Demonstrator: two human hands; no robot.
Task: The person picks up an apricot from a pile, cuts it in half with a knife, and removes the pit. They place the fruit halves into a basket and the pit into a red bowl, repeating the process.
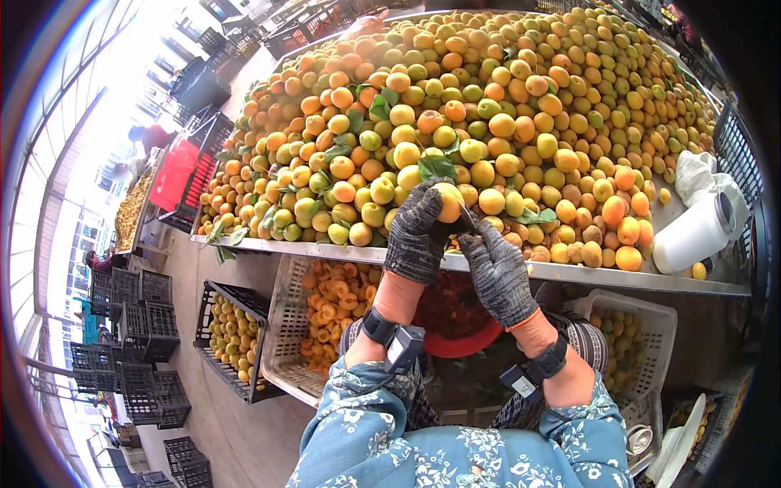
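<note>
My left hand (416, 236), in a dark grey knitted glove, is closed around a yellow-orange apricot (447, 203) above the front edge of the table. Close against it, my right hand (498, 272) in a matching glove grips a small dark knife (466, 221), its blade at the fruit's lower right side; fingers partly hide it. Just beyond both hands rises a big heap of apricots (488, 126), green to orange, with some leaves among them. Below my hands stands a red basin (465, 345) with dark reddish bits inside.
A white crate (281, 342) of halved apricots stands below the table edge (553, 272), beside a black crate (259, 309) of whole ones. Another pale crate (661, 325) is at right. A white container (691, 236) lies on the table. Black crates (150, 325) are stacked far left.
</note>
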